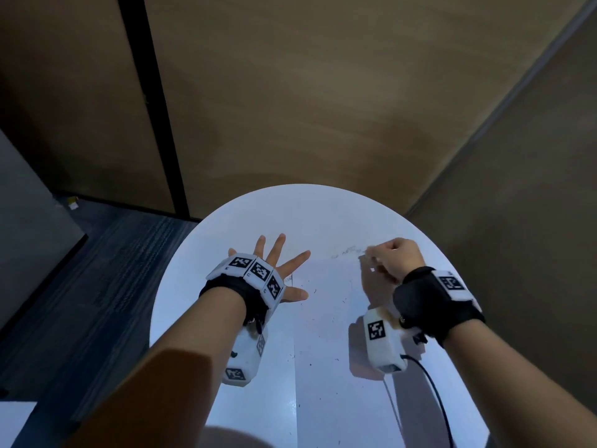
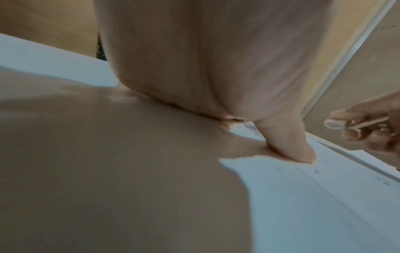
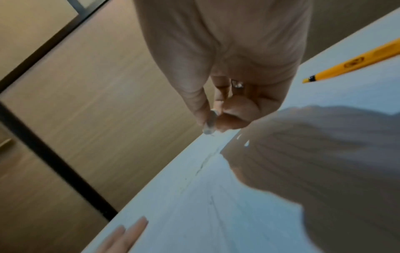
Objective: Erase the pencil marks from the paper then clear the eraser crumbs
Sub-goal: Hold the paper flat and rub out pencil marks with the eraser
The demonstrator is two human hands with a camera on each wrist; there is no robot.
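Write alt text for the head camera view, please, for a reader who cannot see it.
A person's left hand presses flat, fingers spread, on white paper on a round white table, while the right hand, fingers curled, works at faint pencil marks. Dark eraser crumbs dot the sheet.

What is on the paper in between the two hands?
Between the left hand and right hand, the paper carries faint pencil marks and tiny dark eraser crumbs, seen in the head view.
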